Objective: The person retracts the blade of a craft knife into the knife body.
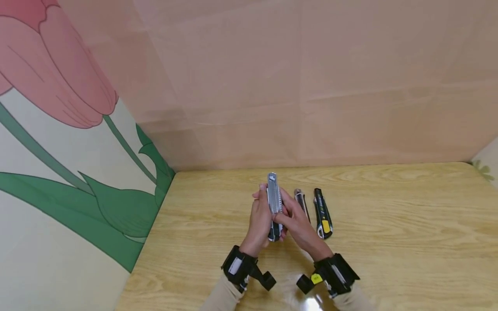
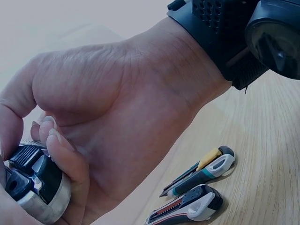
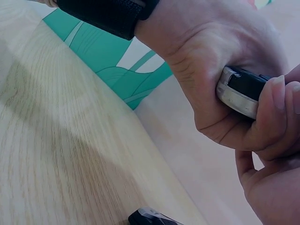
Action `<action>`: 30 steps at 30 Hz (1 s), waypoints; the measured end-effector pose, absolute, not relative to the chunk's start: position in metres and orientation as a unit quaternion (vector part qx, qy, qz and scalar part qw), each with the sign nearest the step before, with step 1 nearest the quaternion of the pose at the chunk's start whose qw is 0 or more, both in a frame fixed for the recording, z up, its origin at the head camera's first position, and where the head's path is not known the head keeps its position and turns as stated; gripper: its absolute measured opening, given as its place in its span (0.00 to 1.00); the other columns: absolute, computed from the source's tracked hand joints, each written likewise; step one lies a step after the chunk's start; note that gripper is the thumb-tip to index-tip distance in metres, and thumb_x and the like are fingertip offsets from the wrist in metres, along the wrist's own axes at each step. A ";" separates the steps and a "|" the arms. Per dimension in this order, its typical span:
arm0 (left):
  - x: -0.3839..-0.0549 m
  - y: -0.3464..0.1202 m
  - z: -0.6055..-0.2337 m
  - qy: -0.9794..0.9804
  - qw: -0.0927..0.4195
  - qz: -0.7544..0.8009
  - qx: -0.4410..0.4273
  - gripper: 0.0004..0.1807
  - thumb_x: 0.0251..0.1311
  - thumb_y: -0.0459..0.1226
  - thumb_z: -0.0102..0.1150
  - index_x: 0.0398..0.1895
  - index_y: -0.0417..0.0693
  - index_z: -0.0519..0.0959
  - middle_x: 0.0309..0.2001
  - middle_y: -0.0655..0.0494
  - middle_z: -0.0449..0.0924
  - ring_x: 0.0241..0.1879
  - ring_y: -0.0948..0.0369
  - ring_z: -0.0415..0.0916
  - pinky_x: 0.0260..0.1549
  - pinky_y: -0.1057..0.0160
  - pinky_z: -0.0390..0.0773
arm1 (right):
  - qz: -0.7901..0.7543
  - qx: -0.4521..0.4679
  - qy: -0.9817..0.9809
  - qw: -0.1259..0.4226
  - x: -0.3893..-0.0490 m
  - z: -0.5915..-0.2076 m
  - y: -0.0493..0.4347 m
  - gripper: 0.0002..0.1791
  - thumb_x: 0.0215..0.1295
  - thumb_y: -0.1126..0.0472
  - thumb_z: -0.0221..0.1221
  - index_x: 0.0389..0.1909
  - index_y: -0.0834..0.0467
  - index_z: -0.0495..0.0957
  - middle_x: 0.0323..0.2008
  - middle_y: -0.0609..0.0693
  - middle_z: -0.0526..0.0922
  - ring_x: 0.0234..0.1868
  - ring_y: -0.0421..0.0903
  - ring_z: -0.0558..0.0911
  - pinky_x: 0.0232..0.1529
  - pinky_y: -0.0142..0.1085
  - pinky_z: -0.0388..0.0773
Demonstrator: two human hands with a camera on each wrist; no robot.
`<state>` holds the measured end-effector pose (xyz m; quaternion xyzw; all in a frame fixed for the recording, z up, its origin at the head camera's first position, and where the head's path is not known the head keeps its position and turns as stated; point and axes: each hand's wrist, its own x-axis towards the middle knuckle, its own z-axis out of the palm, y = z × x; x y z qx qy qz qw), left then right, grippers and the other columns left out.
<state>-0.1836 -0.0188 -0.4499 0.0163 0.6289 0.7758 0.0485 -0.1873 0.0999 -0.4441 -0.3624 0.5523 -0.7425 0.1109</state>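
Note:
Above the table, in the head view, a silver-and-black utility knife stands lengthwise between the two hands, its silver end pointing away. My left hand grips it from the left, thumb along its side. From the right, my right hand holds it too, with the thumb across its lower part. The black rear end of the knife shows between curled fingers in the left wrist view. In the right wrist view, fingers wrap around the same rounded end. No bare blade shows.
Two more cutters lie on the wooden table just right of the hands: a slim one with a red-lined slot and a black one with a yellow slider. A pink cloth backdrop rises behind; a tulip-print panel borders the left.

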 end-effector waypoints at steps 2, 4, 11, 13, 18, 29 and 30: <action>-0.184 -0.020 -0.451 0.625 0.059 0.779 0.015 0.42 0.60 0.68 0.26 0.37 0.41 0.75 0.25 0.43 0.73 0.11 0.49 0.70 0.03 0.57 0.71 | -0.742 -0.361 0.554 0.113 -0.188 -0.445 0.099 0.39 0.60 0.78 0.41 0.70 0.47 0.48 0.61 0.59 0.65 0.43 0.53 0.72 0.11 0.44 0.70; -0.185 -0.022 -0.453 0.620 0.065 0.782 0.020 0.40 0.61 0.68 0.26 0.41 0.44 0.74 0.26 0.43 0.74 0.11 0.49 0.70 0.03 0.56 0.71 | -0.738 -0.353 0.565 0.109 -0.189 -0.447 0.099 0.38 0.60 0.78 0.42 0.69 0.48 0.49 0.60 0.59 0.66 0.36 0.54 0.72 0.07 0.46 0.68; -0.186 -0.030 -0.463 0.633 0.064 0.771 0.033 0.38 0.64 0.65 0.24 0.42 0.42 0.73 0.26 0.45 0.74 0.15 0.50 0.71 0.08 0.56 0.74 | -0.695 -0.303 0.645 0.089 -0.193 -0.457 0.100 0.32 0.62 0.72 0.47 0.67 0.50 0.56 0.56 0.52 0.71 0.49 0.50 0.70 0.46 0.42 0.70; -0.186 -0.034 -0.467 0.646 0.048 0.761 0.015 0.37 0.64 0.65 0.26 0.43 0.44 0.74 0.26 0.45 0.74 0.18 0.50 0.72 0.12 0.57 0.76 | -0.691 -0.300 0.652 0.086 -0.196 -0.461 0.102 0.31 0.63 0.70 0.48 0.67 0.51 0.56 0.57 0.51 0.70 0.52 0.50 0.69 0.52 0.45 0.66; -0.188 -0.044 -0.474 0.669 0.017 0.742 -0.039 0.38 0.63 0.65 0.29 0.42 0.43 0.76 0.32 0.37 0.75 0.24 0.51 0.73 0.17 0.63 0.75 | -0.693 -0.304 0.652 0.051 -0.212 -0.473 0.113 0.27 0.66 0.68 0.47 0.66 0.53 0.58 0.59 0.54 0.67 0.57 0.55 0.67 0.55 0.50 0.66; -0.201 -0.060 -0.494 0.815 -0.161 0.554 -0.058 0.20 0.59 0.56 0.53 0.23 0.50 0.76 0.19 0.56 0.75 0.18 0.59 0.71 0.16 0.62 0.71 | -0.611 -0.282 0.738 -0.037 -0.210 -0.464 0.135 0.20 0.65 0.68 0.50 0.57 0.53 0.69 0.54 0.55 0.73 0.52 0.50 0.71 0.43 0.44 0.74; -0.202 -0.061 -0.498 0.828 -0.187 0.525 -0.057 0.17 0.57 0.56 0.55 0.24 0.54 0.75 0.19 0.60 0.74 0.18 0.62 0.70 0.16 0.61 0.71 | -0.594 -0.279 0.753 -0.051 -0.207 -0.460 0.134 0.20 0.64 0.69 0.50 0.56 0.52 0.71 0.53 0.53 0.74 0.51 0.48 0.72 0.41 0.42 0.75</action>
